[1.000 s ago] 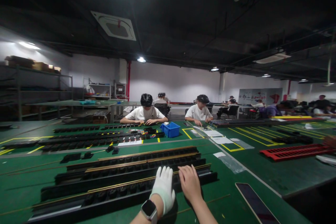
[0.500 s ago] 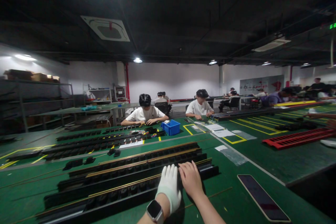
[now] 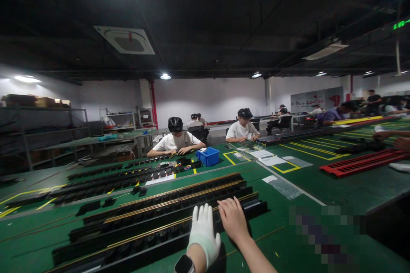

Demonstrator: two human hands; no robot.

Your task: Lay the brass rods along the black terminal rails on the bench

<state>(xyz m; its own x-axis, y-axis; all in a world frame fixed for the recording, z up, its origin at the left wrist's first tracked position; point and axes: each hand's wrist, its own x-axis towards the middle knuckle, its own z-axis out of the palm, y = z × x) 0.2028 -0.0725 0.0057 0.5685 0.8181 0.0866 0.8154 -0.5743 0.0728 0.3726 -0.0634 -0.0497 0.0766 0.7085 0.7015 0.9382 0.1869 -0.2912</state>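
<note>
My left hand (image 3: 204, 234), in a white glove with a watch at the wrist, lies open across the nearest black rail (image 3: 141, 249). Its fingers are stretched out over the rail and a thin brass-coloured rod (image 3: 153, 229) that runs along it. Bare and close on the right, my right hand (image 3: 233, 219) rests on the same rail. Its fingers are slightly bent, with the tips by the rod; what lies under the palm is hidden. Behind them, more black rails (image 3: 134, 214) with brass-coloured rods lie side by side.
Beyond the rails are a blue bin (image 3: 208, 157), small black parts (image 3: 112, 179) and two seated people (image 3: 176, 140). On the right lie papers (image 3: 267, 158), a plastic bag (image 3: 285, 187), red slotted strips (image 3: 361, 163) and a pixelated patch on the green table (image 3: 272, 256).
The camera view has shifted slightly. My left hand now has its fingers a little more spread. My right hand stays about where it was on the rail.
</note>
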